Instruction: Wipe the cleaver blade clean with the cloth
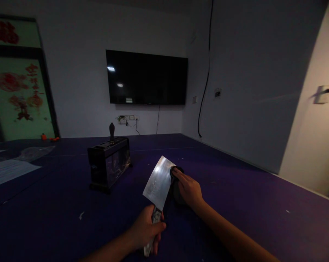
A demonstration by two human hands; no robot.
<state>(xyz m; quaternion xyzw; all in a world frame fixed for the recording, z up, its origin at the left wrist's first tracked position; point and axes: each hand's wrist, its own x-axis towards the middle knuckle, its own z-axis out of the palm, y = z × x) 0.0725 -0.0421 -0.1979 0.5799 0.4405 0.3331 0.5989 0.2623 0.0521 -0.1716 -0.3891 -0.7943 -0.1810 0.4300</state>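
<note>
My left hand (pixel 148 227) is wrapped round the patterned handle of a cleaver (pixel 158 182), its broad shiny blade tilted up and away from me. At the blade's right edge, my right hand (pixel 188 187) grips a dark cloth (pixel 178 193) and presses it near the blade's upper corner. Part of the cloth hangs below the fingers, and its far side is hidden. Left of the cleaver stands a black knife block (pixel 110 163) with clear-looking sides. A dark handle (pixel 111 131) sticks up from its top.
The dark blue-purple tabletop (pixel 58 211) carries paper sheets (pixel 11 171) and clear plastic film (pixel 35 153) at left. Small orange items (pixel 44 137) lie near the far left edge. A television (pixel 148 78) hangs on the back wall, and a black cable (pixel 207 72) dangles at right.
</note>
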